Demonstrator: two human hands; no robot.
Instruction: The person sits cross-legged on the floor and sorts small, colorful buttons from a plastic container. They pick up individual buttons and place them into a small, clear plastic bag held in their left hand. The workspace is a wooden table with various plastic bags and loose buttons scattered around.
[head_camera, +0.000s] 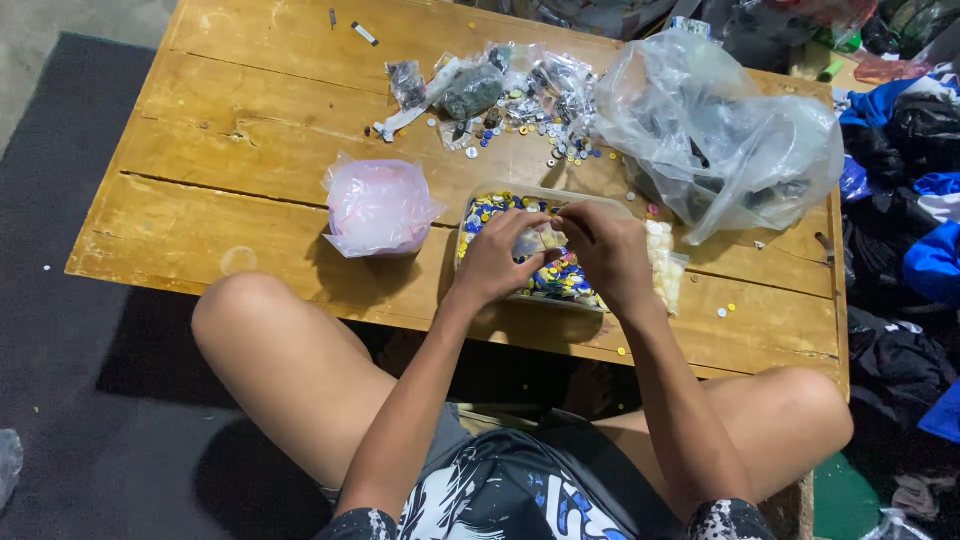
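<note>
From the head camera, both hands meet over a shallow clear tray heaped with small blue, yellow and white buttons; the tray lies directly beneath the hands, on the low wooden table. The left hand and the right hand are drawn close, fingertips almost touching, and between them sits a small clear packet; the left fingers seem to pinch its edge, while whether the right fingers grip it or a single button is too small to tell. The step in hand looks like filling or closing that packet with buttons from the tray. The next move would call for a steady pinch on the packet's mouth and a fine pick from the heap. The packet's direction cannot be read; the tray's long axis runs across the person, left to right, slightly tilted. Left of the left hand stands a pink-lined bag; beyond the right hand, a large crumpled clear bag; further ahead, scattered small packets.
</note>
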